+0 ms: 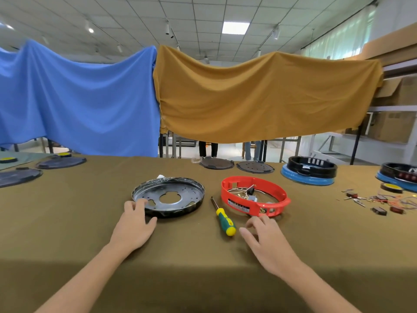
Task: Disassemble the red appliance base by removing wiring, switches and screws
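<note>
The red appliance base (255, 196) sits right of centre on the table (67, 222), wiring (244, 193) tangled inside and hard to make out. My right hand (266, 241) hovers at its near rim, fingers loosely spread. The screwdriver (223, 216) lies alongside. My left hand (135, 224) touches the metal plate (169, 196), fingers straight.

Red base ring (255, 196) looks like smooth, slightly glossy plastic. The round plate (168, 196) is dark metal, shiny but scuffed. Screwdriver (223, 216) has a glossy green-yellow plastic handle and metal shaft. Table cover (203, 267) is matt olive cloth, backdrop drapes (259, 96) soft cloth too.
</note>
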Available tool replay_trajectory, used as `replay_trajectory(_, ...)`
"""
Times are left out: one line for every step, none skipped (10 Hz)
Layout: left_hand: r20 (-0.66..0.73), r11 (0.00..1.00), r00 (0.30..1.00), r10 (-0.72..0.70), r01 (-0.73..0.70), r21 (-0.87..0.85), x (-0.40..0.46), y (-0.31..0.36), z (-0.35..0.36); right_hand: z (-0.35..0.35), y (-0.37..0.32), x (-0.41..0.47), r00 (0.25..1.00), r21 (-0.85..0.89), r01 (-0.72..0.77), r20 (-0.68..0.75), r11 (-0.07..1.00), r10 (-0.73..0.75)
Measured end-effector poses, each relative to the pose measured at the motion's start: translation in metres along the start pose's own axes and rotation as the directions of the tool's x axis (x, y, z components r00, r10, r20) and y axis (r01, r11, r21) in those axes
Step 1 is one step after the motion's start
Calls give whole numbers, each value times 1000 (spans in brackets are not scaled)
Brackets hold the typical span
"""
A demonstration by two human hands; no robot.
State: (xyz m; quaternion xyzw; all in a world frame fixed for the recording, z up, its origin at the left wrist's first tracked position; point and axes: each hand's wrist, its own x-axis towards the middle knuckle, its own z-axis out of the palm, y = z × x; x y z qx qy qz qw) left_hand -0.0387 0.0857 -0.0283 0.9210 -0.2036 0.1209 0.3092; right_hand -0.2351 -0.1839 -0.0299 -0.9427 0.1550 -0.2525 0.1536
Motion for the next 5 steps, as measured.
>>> replay_trajectory(96, 994, 995, 33, -43, 104, -9, -7, 2, -7, 24, -24, 997, -242, 57, -27, 969, -65)
replay_trajectory(70, 980, 996, 47, -60, 190, -18, -7, 5, -3, 24, -45, 990, -253, 61, -108, 965, -91)
replay_trajectory(64, 972, 997, 49, -62, 225, -18, -3, 6, 2, 18, -57, 956, -192, 55, -274, 980, -107)
replay_trajectory(57, 973, 997, 52, -64, 220, -20, -3, 4, 9, 15, -73, 935, -98, 107, -328, 989, -134)
replay_trajectory(54, 970, 997, 59, -70, 231, -19, -3, 5, -27, 20, -78, 948, 502, -6, -273, 865, 165)
